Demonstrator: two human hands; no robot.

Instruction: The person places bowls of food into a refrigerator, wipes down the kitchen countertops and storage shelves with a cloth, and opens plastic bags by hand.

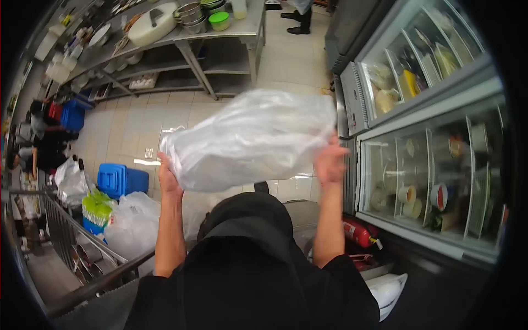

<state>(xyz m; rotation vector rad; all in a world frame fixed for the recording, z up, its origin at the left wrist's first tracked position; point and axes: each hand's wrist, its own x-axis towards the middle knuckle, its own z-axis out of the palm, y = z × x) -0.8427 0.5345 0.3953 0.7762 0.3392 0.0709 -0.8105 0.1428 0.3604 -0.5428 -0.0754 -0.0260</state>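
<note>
A large whitish plastic bag (247,143) stretches between my two hands, above the tiled floor. My left hand (169,175) is closed on the bag's gathered left end. At the bag's right end, my right hand (331,162) grips its edge, slightly blurred by motion. What the bag contains, if anything, cannot be made out through the plastic.
Glass-door fridges (357,170) stand at the right, with a red fire extinguisher (357,234) below. A steel table (242,28) is at the top. A blue cooler (122,180) and plastic bags (132,223) lie at the left. Other people (47,129) are at the far left.
</note>
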